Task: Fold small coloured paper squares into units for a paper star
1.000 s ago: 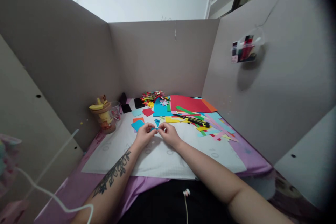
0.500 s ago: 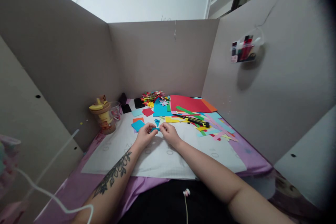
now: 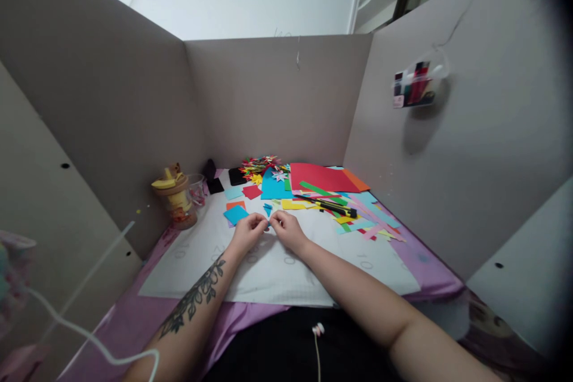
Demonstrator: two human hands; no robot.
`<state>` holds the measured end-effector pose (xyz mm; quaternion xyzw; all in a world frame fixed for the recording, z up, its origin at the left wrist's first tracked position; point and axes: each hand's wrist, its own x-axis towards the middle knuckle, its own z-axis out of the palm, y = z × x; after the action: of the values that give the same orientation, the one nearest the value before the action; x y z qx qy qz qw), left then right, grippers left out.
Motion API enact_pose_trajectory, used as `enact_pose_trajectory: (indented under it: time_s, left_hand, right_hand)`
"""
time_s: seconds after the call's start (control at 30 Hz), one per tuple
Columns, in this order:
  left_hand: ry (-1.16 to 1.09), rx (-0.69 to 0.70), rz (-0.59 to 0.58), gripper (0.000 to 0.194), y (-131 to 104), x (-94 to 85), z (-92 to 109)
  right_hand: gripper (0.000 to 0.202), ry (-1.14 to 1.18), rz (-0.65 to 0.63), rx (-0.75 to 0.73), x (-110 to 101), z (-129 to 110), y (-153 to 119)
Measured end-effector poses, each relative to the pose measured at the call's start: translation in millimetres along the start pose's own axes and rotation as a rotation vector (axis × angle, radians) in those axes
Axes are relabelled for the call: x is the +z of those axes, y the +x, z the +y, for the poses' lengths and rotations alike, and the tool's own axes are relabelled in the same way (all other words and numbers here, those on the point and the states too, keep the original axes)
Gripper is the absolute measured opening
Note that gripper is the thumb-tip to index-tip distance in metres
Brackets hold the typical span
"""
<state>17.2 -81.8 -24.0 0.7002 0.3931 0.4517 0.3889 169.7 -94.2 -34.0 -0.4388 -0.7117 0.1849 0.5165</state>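
Note:
Over the middle of the white sheet [image 3: 286, 277], my left hand [image 3: 249, 231] and my right hand [image 3: 287, 230] meet fingertip to fingertip. Both are pinched on a small blue paper piece [image 3: 268, 224], mostly hidden by the fingers. Small folded blue pieces [image 3: 267, 209] lie just beyond the fingertips. A blue paper square [image 3: 235, 215] rests to the left of my left hand, over an orange one. Farther back are a red square [image 3: 252, 191] and a pale blue square [image 3: 233, 193].
Folded paper stars [image 3: 264, 164] are heaped at the back, beside large red paper [image 3: 317, 179]. A black and yellow cutter [image 3: 335, 209] lies among coloured strips [image 3: 376, 224] on the right. At the left edge stand a yellow-brown cup [image 3: 179, 200] and a clear cup [image 3: 197, 188].
My fingertips have drawn closer together, and less of the blue paper shows between them. My left hand has shifted slightly right and its fingers are more closed.

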Motion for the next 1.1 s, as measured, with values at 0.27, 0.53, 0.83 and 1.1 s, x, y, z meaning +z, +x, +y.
enact_pose_trajectory:
  time_s: [0.27,0.53,0.83,1.1]
  left_hand:
    - [-0.07,-0.063,0.041,0.019,2,-3.8,5]
    - [-0.126,-0.159,0.088,0.02,2,-6.3,10]
    - [-0.106,-0.12,0.045,0.019,2,-4.2,7]
    - [-0.101,-0.113,0.062,0.02,1,-4.5,9]
  right_hand:
    - [0.021,0.013,0.02,0.057,-6,-5,1]
    - [0.022,0.17,0.086,0.188,-11,1,4]
    - [0.018,0.172,-0.003,0.151,3,-3,1]
    - [0.019,0.206,0.024,0.199,0,-4,2]
